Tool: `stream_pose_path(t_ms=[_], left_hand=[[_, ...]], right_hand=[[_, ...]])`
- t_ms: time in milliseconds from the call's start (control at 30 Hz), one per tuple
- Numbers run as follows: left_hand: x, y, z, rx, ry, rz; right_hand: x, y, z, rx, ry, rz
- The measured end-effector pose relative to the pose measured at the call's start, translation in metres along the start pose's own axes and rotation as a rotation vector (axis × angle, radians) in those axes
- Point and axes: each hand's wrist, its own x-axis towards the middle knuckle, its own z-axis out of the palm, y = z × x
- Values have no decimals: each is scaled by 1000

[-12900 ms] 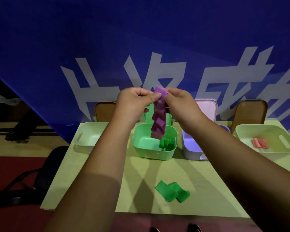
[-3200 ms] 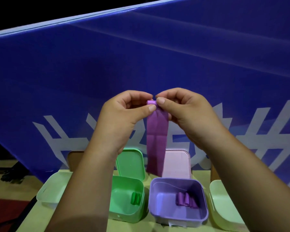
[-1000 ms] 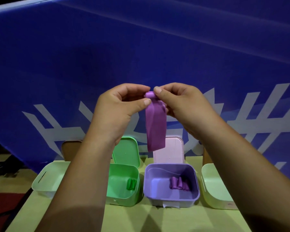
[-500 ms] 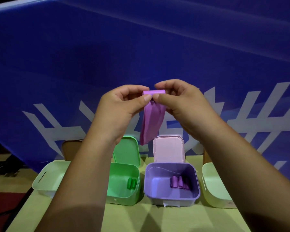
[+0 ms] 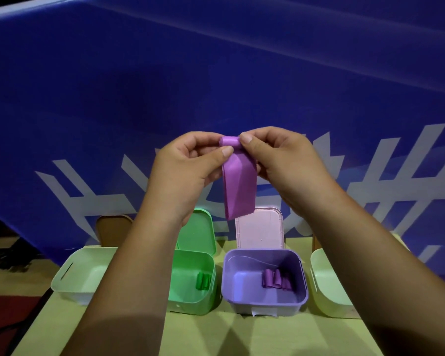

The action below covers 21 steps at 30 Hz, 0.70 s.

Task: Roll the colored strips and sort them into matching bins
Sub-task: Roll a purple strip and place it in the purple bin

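Head view: left hand (image 5: 183,165) and right hand (image 5: 280,160) pinch the strip (image 5: 239,186) at its rolled top. Recommend tight, even turns, edges aligned.

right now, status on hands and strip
Left hand and right hand pinch strip at its rolled top. Tail hangs loose. Purple bin open, rolls inside; nothing blocking.

Your yellowish worktop (image 5: 216,335) has four bins in a row on it: left pale bin (image 5: 72,276), green bin (image 5: 190,307), purple bin (image 5: 265,305), right pale bin (image 5: 326,291).
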Motion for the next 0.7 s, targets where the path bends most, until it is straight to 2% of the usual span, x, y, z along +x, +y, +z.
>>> stream_pose_path(t_ms=[367,500,700], left_hand=[[-2,8,-2,22,-45,-40],[-1,8,-1,0,-49,-47],[4,4,1,-63,-70,-78]], right_hand=[[1,2,-11,-9,-59,-38],[4,5,-13,71,-65,-19],[5,8,-11,92,-26,-14]])
